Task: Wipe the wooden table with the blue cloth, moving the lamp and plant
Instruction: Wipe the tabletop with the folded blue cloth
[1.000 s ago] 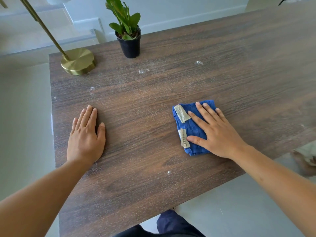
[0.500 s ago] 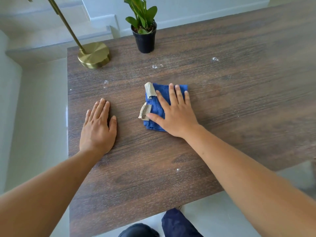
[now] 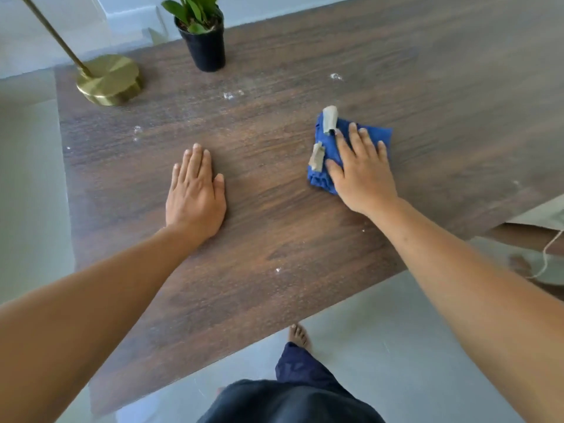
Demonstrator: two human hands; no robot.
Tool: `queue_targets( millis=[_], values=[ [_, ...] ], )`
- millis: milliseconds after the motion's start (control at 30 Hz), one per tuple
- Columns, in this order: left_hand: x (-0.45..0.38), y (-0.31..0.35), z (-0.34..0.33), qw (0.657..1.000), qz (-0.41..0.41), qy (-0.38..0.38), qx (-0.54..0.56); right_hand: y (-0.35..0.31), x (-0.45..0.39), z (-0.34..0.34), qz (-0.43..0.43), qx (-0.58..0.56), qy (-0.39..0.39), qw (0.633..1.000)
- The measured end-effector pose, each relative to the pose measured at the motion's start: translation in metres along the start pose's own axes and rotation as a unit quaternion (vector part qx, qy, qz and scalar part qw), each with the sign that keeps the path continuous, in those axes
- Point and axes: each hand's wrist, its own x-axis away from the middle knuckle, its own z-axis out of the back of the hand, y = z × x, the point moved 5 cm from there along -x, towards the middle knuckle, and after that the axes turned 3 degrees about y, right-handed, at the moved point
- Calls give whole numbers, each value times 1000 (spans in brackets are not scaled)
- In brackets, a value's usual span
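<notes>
A folded blue cloth [image 3: 325,148] with two beige tags lies on the dark wooden table [image 3: 442,102]. My right hand [image 3: 360,172] presses flat on top of it, fingers spread. My left hand [image 3: 195,193] rests palm down on the bare wood to the left, holding nothing. The brass lamp [image 3: 111,79] stands at the far left corner, its thin stem leaning up and left out of view. A green plant in a black pot [image 3: 204,41] stands to the right of it at the far edge.
White specks and smears [image 3: 335,76] dot the wood, some near the plant, some by the left edge, one near the front. The table's left and front edges drop to a grey floor [image 3: 396,346]. My foot and dark trousers show below.
My right hand has slid the cloth back to the right, after sweeping it left toward my left hand. The left hand stays flat in place. The camera view has shifted.
</notes>
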Motion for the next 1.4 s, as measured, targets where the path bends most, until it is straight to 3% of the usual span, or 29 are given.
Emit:
queue_targets(
  millis=[167,300,400,467,567,633,767,833,933,1000,1167,1233,1333,1400],
  values=[
    [-6,16,-9,1000,-15,-3,-4,-4,100,-7,80,12,-34,996],
    [-5,16,-9,1000,-15,-1,-6,81,89,4,-61,36,-2,998],
    [-5,15,-9,1000,-13,3,-8,94,77,6,-107,41,-11,993],
    [-5,16,-9,1000,-12,1,-10,65,86,4,-70,33,-4,997],
    [-4,18,-8,1000,-15,0,-11,8,122,-6,72,18,-6,997],
    [-3,17,-8,1000,-18,2,-8,11,120,-5,104,27,-30,994],
    [-4,16,-8,1000,-20,4,-4,82,68,10,-92,37,-33,994],
    [-4,17,-9,1000,-20,6,-5,67,70,5,-119,49,-19,992],
    [-4,17,-8,1000,-19,3,3,-18,114,-9,58,31,-5,998],
    [-3,18,-5,999,-22,3,23,-27,118,-9,121,30,-18,992],
    [27,-23,18,998,-22,34,46,40,69,3,-75,26,-16,997],
    [39,-52,23,999,-8,26,23,1,87,-4,-38,30,-2,999],
    [48,-75,27,1000,26,12,9,-91,137,-19,109,13,12,994],
    [53,-78,33,999,25,20,7,-105,145,-21,161,16,-6,987]
  ],
)
